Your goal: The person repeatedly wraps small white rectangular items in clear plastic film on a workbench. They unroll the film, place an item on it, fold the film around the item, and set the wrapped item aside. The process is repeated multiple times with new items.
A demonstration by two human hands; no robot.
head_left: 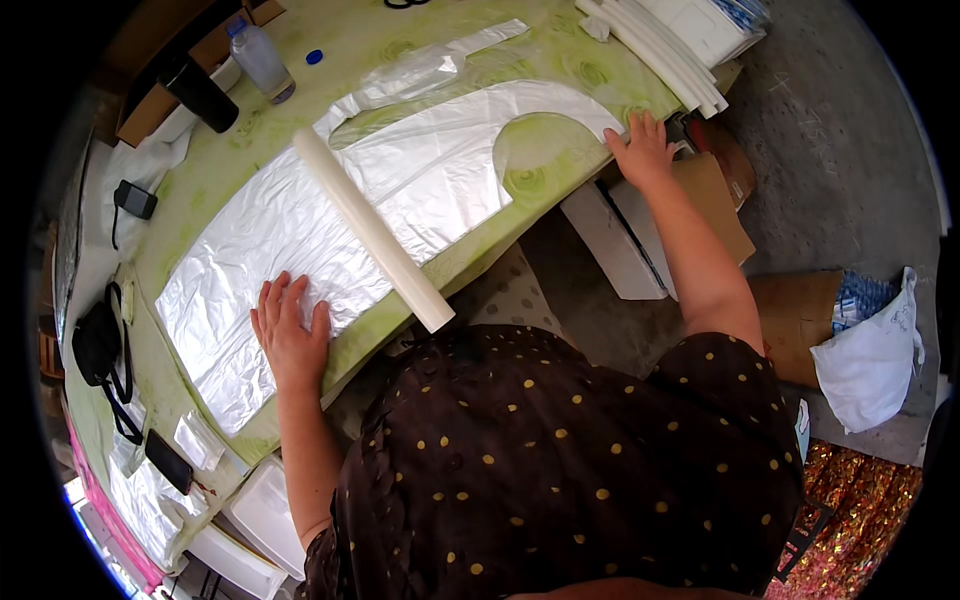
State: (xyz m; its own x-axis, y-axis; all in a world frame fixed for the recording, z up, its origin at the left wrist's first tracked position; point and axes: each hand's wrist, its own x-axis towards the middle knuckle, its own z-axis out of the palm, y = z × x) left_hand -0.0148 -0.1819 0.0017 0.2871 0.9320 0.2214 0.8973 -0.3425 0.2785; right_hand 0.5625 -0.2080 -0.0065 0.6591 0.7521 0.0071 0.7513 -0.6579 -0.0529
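Note:
A thin white plastic bag (240, 270), creased and shiny, lies spread on the table with a rounded cut-out and strap-like parts at its right end. Flat on its lower left part rests my left hand (294, 335), fingers spread. My right hand (643, 150) reaches to the table's right edge, its fingers spread and touching the tip of the bag's curved strap. Across the middle of the bag lies a cream-white tube (372, 230), its near end sticking out past the table edge. Neither hand touches the tube.
Several similar white tubes (660, 50) lie at the table's far right. A clear bottle (262, 62), a blue cap (314, 57) and a black cup (200, 93) stand at the far left. Nearer are a black bag (98, 335) and a phone (168, 461). Cardboard boxes (715, 205) sit below the right edge.

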